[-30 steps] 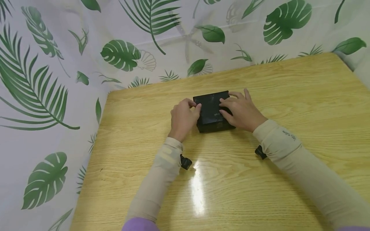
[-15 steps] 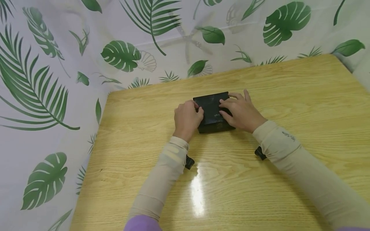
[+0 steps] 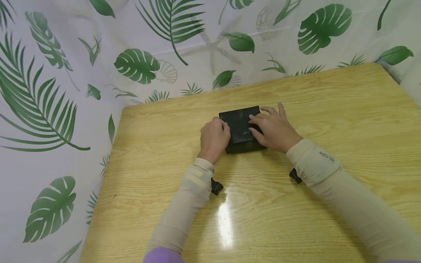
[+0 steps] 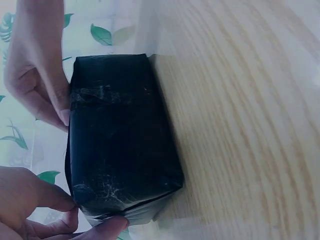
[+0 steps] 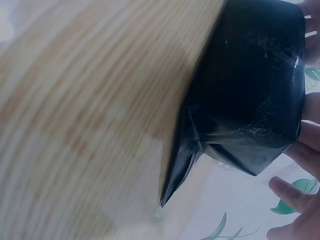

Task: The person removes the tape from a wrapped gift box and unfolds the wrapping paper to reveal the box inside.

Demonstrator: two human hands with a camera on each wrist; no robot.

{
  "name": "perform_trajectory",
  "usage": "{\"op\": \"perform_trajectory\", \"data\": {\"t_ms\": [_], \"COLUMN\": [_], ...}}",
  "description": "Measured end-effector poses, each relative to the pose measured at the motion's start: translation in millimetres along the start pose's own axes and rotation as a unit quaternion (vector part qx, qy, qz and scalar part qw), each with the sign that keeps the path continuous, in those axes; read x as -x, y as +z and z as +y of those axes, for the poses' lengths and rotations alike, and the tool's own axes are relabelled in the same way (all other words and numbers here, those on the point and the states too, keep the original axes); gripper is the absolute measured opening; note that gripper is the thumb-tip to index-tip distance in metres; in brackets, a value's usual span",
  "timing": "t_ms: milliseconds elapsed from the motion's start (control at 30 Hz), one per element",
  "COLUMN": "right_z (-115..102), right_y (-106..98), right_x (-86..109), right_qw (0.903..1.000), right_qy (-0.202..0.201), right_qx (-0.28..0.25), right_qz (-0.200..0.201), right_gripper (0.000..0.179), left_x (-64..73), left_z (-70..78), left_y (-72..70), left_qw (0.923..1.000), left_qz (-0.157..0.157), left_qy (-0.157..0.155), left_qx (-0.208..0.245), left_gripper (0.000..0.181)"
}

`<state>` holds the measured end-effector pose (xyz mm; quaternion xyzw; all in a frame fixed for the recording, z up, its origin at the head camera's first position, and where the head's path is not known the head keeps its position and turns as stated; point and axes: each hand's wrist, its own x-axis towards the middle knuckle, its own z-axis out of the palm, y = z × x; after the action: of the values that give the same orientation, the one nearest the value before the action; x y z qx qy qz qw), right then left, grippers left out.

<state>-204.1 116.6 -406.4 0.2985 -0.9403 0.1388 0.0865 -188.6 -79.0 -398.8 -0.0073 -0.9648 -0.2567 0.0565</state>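
Note:
A box wrapped in thin, glossy black sheeting [image 3: 239,126] sits towards the back of the table. At its left end, my left hand [image 3: 215,139] pinches the folded sheeting with curled fingers; its thumb [image 4: 116,226] lies against that end in the left wrist view. My right hand [image 3: 275,130] rests on the top's right side with fairly straight, spread fingers. A loose pointed flap of the sheeting [image 5: 181,162] sticks out at the right end, low by the table. The left fingertips are partly hidden in the head view.
The wooden table [image 3: 158,175] runs up to a white leaf-printed curtain [image 3: 197,33] behind and at the left. A small black camera [image 3: 216,187] hangs under the left wrist, another black camera [image 3: 295,175] under the right.
My left hand has shifted slightly right and its fingers have curled in more at the box's left end. The right hand stays in nearly the same place on top.

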Motion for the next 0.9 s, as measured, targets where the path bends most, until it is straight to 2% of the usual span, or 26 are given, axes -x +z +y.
{"op": "perform_trajectory", "data": {"t_ms": [367,567,667,733,800,900], "right_z": [-0.7,-2.1,-2.0,-2.4,-3.0,-2.7], "right_y": [-3.5,-6.2,-4.7,-3.1,-1.3,-1.6], "right_x": [1.4,2.2,1.4,0.7,-0.1,-0.2], "right_qw": [1.0,1.0,0.9999,0.9999,0.9998,0.9998], "right_qy": [-0.005,-0.006,-0.008,-0.011,-0.012,-0.011], "right_qx": [0.006,0.004,0.005,0.008,0.011,0.016], "right_qz": [0.004,0.005,0.006,0.007,0.007,0.004], "right_gripper": [0.033,0.033,0.032,0.032,0.032,0.032], "left_x": [0.6,-4.2,-4.5,-4.2,-3.8,-3.1], "left_z": [-8.9,-17.3,-15.6,-12.6,-9.2,-3.2], "left_y": [-3.5,-13.7,-16.0,-14.7,-12.7,-8.8], "left_qw": [0.9967,0.9956,0.9952,0.9963,0.9979,0.9987], "left_qz": [-0.028,0.001,-0.008,-0.014,-0.011,0.012], "left_qy": [-0.044,-0.044,-0.067,-0.072,-0.063,-0.033], "left_qx": [0.061,0.083,0.07,0.045,0.011,-0.037], "left_gripper": [0.023,0.026,0.035,0.038,0.034,0.027]}}
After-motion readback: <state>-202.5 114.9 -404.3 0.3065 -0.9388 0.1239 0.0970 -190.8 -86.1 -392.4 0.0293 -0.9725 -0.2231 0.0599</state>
